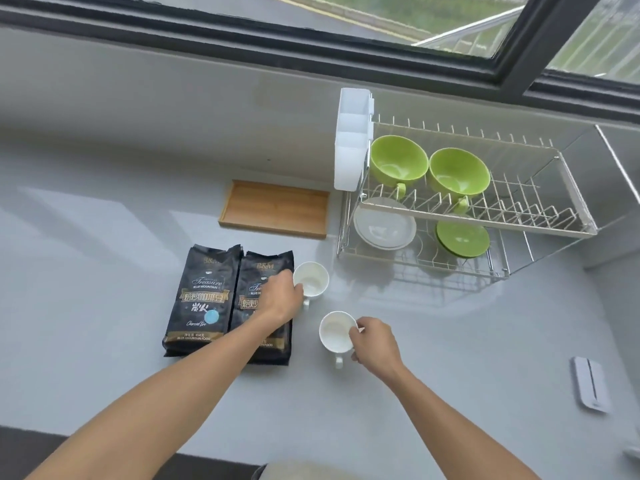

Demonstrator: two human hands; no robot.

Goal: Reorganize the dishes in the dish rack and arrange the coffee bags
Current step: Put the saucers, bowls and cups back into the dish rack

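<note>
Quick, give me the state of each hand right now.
Left hand: fingers closed on the rim of the far white mug.
Right hand: fingers closed on the rim of the near white mug.

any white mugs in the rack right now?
No. Both white mugs stand on the counter, the farther mug at the left hand, the nearer mug at the right hand; the dish rack holds none.

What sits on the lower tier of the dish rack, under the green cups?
On the dish rack's lower tier: white plates and a green dish. The upper tier's wires partly cover both, so the plate count is unclear.
</note>
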